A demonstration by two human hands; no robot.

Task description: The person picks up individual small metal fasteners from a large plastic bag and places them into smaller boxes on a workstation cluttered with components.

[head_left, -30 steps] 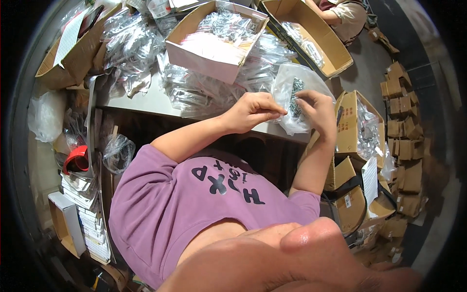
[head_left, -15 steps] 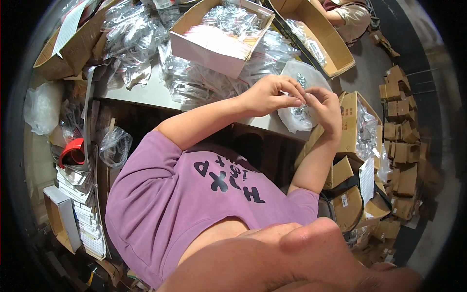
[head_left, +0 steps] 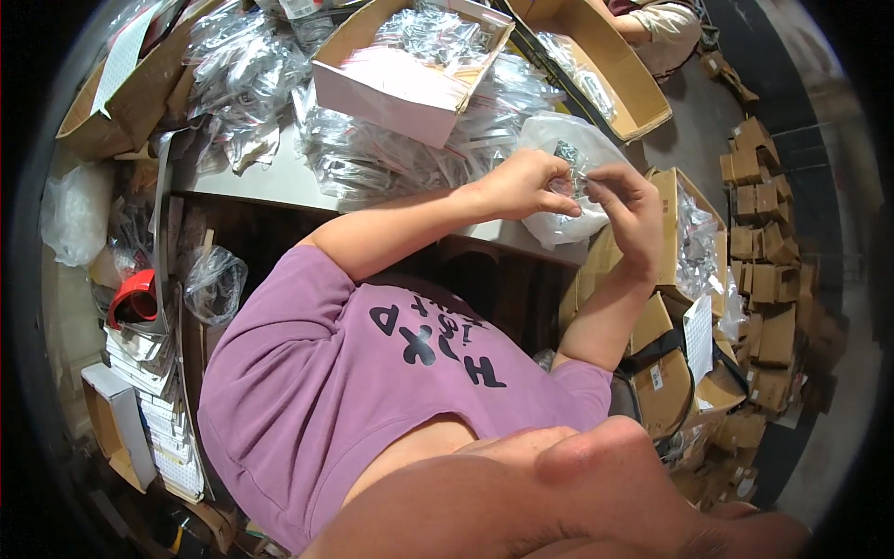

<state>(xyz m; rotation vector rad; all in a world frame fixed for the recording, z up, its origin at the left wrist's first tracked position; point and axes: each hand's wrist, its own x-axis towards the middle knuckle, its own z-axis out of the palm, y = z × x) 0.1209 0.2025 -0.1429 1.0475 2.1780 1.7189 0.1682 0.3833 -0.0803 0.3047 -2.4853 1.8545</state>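
Both hands have shifted right since before, pinching together. Left hand (head_left: 526, 184) and right hand (head_left: 626, 200) fingertips are closed on a small dark metal part (head_left: 570, 158), over a crinkly clear plastic bag (head_left: 559, 224) at the table (head_left: 251, 182) edge. Cardboard box (head_left: 410, 70) behind.

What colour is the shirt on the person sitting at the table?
The shirt is purple with dark lettering on it, seen best in the head view.

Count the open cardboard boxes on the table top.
3: one at the far left, one in the middle holding small clear bags, one at the far right. Others may be hidden.
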